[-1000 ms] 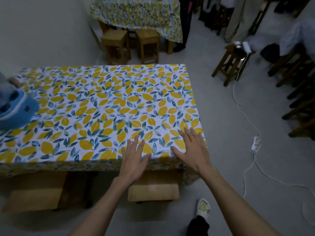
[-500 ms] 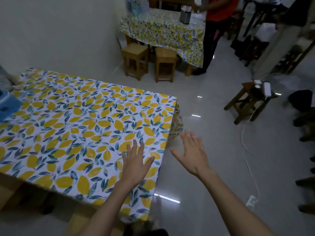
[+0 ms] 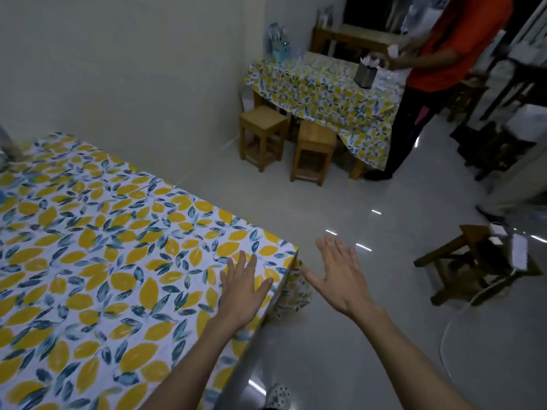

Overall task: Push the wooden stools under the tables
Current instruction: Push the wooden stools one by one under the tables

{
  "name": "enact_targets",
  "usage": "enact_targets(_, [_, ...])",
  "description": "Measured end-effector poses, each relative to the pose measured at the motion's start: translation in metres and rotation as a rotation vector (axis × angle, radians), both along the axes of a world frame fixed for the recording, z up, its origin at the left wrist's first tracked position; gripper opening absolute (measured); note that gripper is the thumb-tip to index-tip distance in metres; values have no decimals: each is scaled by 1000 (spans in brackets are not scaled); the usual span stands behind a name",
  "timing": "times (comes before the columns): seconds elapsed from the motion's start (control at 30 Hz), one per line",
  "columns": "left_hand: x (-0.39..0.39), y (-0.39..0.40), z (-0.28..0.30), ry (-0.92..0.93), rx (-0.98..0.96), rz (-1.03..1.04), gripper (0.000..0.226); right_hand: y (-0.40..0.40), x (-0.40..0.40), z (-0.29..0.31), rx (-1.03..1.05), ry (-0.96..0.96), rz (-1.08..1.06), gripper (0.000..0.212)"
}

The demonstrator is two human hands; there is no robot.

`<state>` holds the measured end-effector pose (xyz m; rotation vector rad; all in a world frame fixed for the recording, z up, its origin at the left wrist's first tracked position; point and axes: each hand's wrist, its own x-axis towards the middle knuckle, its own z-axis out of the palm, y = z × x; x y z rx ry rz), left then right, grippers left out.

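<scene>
A table with a lemon-print cloth [image 3: 103, 247] fills the lower left. My left hand [image 3: 241, 287] lies flat with straight fingers over the cloth near the table's right corner. To its right, my right hand [image 3: 340, 273] hovers spread over the bare floor and holds nothing. No stool shows under this table from here. Two light wooden stools [image 3: 262, 136] [image 3: 315, 149] stand at the front of a second lemon-cloth table [image 3: 310, 87] at the back; the right stool sits partly under the hanging cloth.
A person in an orange shirt [image 3: 450, 51] stands at the far table's right end. A dark wooden stool [image 3: 476, 261] with white devices and a cable on it stands at the right. Dark furniture lines the right wall. A metal holder [image 3: 366, 74] sits on the far table.
The view has swung up and to the right, away from the near table's front edge and the stools beneath it. My right hand has left the cloth and is now over the floor.
</scene>
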<state>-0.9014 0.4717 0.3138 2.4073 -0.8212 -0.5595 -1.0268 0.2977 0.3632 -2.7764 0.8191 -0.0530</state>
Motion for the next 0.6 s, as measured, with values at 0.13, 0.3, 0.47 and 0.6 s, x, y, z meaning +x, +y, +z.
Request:
enact_targets(0.13, [37,-74,15,4,-8,38,72,-82,44,10,-2,23,60,95])
enact_targets(0.3, [88,-149,19,-17,-39,137,69,-175,114,8,9,48,174,76])
enact_targets(0.47, [145,-220,-4,-51,-44,315,82,-261,207,-11,9,73,353,77])
enact_targets(0.6, [192,-275,-16,-50,-26,513,96,-326,284,-15,16,118,525,77])
